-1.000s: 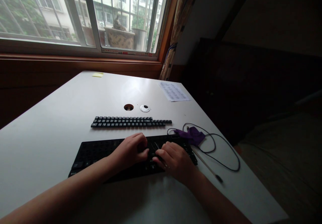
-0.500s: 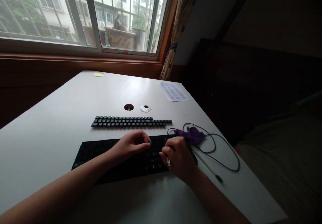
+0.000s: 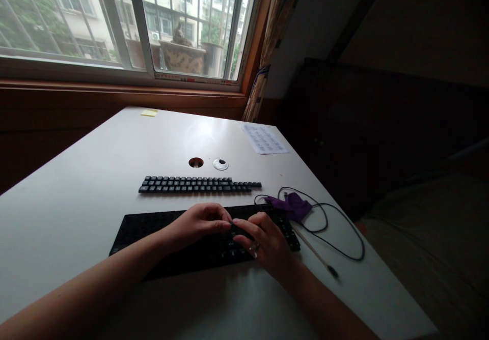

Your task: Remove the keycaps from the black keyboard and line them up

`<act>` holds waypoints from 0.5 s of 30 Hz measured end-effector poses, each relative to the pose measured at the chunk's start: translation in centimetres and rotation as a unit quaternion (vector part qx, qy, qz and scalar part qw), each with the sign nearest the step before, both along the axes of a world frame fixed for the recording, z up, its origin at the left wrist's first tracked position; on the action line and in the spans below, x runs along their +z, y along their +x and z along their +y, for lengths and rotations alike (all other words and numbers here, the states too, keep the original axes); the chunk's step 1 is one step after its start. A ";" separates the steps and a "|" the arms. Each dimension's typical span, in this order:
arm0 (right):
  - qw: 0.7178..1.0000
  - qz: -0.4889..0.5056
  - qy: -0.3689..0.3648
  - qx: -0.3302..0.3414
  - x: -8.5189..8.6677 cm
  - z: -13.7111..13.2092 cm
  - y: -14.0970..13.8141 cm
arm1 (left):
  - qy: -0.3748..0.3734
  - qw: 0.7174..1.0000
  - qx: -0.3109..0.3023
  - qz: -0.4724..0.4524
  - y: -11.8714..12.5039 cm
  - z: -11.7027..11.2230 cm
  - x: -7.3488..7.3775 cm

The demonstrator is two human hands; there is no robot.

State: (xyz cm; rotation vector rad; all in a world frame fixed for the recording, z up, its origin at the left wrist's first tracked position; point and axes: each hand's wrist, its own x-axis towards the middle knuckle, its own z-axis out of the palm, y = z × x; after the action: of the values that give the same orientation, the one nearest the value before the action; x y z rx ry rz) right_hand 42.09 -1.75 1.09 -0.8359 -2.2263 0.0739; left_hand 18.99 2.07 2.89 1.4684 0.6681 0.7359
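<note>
Black keyboard (image 3: 168,230) was laid near the front edge of the white worktop (image 3: 95,177). Left hand (image 3: 198,223) and right hand (image 3: 265,241) were curled over it, fingertips almost meeting; whether anything was gripped could not be told. Rows of keycaps (image 3: 198,185) were lined up behind.

Black keyboard (image 3: 153,228) is being shown on white desk (image 3: 95,177); black keycap rows (image 3: 198,185), purple cloth (image 3: 292,205), black cable (image 3: 344,228), yellow sticky note (image 3: 148,112) are being seen.
</note>
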 end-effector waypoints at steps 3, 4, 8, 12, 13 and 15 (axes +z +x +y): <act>1.000 0.003 -0.009 0.000 -0.4 0.0 -0.1 | -0.004 1.000 -0.013 0.006 0.0 -0.1 0.1; 1.000 0.005 -0.013 -0.001 -0.4 0.0 -0.1 | -0.006 1.000 -0.018 0.006 0.0 -0.1 0.1; 1.000 0.014 -0.025 0.002 -0.4 -0.1 -0.1 | -0.008 0.999 -0.031 0.007 0.0 -0.1 -0.2; 0.999 0.008 -0.033 0.000 -0.2 -0.1 -0.2 | -0.005 0.999 -0.029 0.019 0.0 0.0 -0.6; 0.999 0.006 -0.036 -0.002 -0.2 0.0 -0.1 | 0.001 0.999 -0.024 0.026 0.0 0.0 -0.7; 0.999 0.000 -0.040 -0.008 0.0 0.2 0.1 | 0.020 0.999 -0.006 0.046 0.0 0.0 -0.7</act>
State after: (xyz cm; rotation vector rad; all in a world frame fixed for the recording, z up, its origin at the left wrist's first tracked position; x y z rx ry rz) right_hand 42.19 -1.52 1.08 -0.8973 -2.2278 0.1568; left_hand 19.02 2.08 2.22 1.5496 0.7177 0.6780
